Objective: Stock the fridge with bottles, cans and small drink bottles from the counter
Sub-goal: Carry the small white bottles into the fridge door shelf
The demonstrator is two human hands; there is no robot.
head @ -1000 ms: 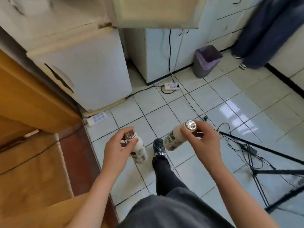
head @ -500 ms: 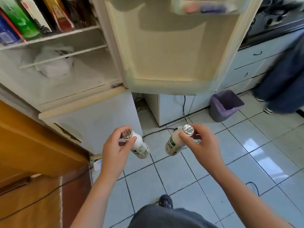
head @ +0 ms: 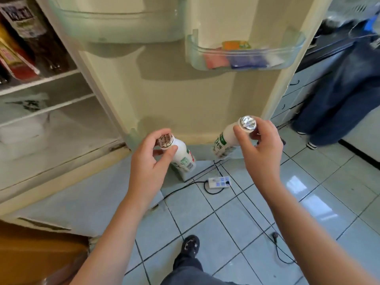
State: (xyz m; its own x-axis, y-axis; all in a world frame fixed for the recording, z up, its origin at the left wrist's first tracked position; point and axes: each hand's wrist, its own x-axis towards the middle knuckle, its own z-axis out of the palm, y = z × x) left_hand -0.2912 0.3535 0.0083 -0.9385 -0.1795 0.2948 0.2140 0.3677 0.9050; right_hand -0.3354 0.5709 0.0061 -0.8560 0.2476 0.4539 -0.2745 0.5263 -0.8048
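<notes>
My left hand [head: 150,161] grips a small white drink bottle [head: 182,155] by its foil-capped neck, the body hanging down and to the right. My right hand [head: 261,149] holds a second small white bottle [head: 225,140] with green print, pinched at its silver foil cap and tilted down to the left. Both hang in front of the open fridge door [head: 185,95]. Its clear door bin [head: 244,54] at upper right holds flat coloured packets. Bottles [head: 24,38] lean on the fridge's upper wire shelf at the far left.
A white plastic bag [head: 24,124] lies on the fridge's lower shelf. A power strip [head: 219,182] and cables run across the tiled floor below the door. Another person's legs in dark trousers [head: 339,95] stand at the right by the cabinets. A wooden surface [head: 30,254] is at the lower left.
My view has tilted up from the floor to the open fridge door and its bins. Both hands with their bottles have come closer to the door, a little farther apart.
</notes>
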